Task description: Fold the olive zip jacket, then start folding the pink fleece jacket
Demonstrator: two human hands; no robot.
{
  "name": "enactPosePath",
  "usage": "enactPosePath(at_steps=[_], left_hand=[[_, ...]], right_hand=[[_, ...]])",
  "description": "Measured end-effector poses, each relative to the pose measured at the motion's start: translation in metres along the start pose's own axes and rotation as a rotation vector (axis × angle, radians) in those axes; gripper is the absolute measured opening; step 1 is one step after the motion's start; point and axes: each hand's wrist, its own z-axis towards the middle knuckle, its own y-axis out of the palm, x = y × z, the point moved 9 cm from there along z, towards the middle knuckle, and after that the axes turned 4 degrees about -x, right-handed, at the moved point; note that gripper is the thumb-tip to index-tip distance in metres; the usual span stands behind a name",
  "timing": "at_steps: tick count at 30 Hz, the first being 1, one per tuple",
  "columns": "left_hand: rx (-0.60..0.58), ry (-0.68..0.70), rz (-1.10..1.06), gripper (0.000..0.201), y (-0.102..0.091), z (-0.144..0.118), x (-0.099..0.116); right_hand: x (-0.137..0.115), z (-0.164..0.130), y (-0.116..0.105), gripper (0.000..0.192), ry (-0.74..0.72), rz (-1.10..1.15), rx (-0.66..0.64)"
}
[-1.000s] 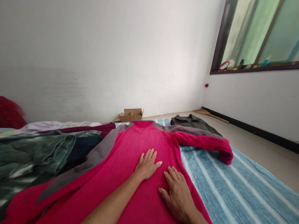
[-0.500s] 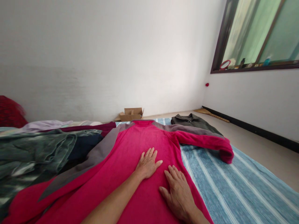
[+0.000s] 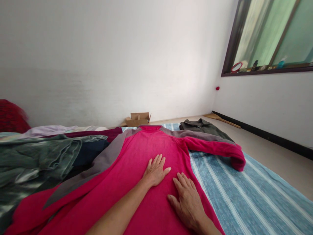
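Both hands lie flat, palms down, fingers spread, gripping nothing: left hand and right hand press on the middle of the bright pink fleece jacket with grey shoulder panels, which is spread out on the blue striped woven mat. To smooth it well, keep palms flat and stroke outward toward the hem and the right sleeve, which looks bunched. Dark green clothes pile overlaps the left side.

I'm looking into a home's bare room: clothes pile on a striped floor mat, toiletry-cluttered window sill.
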Motion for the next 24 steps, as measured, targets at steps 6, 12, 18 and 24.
enactPosePath(at_steps=[6,12,18,24], left_hand=[[-0.006,0.001,0.004,0.071,0.0004,-0.0002,0.0003],[-0.008,-0.003,0.003,0.071,0.0014,0.0001,-0.0003],[-0.008,-0.008,0.004,0.07,0.0008,-0.0002,0.0004],[-0.006,-0.012,-0.015,0.07,0.001,-0.0005,0.0002]], right_hand=[[-0.0026,-0.0016,-0.0028,0.059,0.003,-0.016,0.004],[-0.0025,-0.0014,-0.0024,0.058,0.0,-0.019,0.006],[-0.0007,0.0007,0.0002,0.058,-0.017,-0.042,0.026],[0.0012,-0.0002,0.0022,0.055,-0.068,-0.079,0.114]])
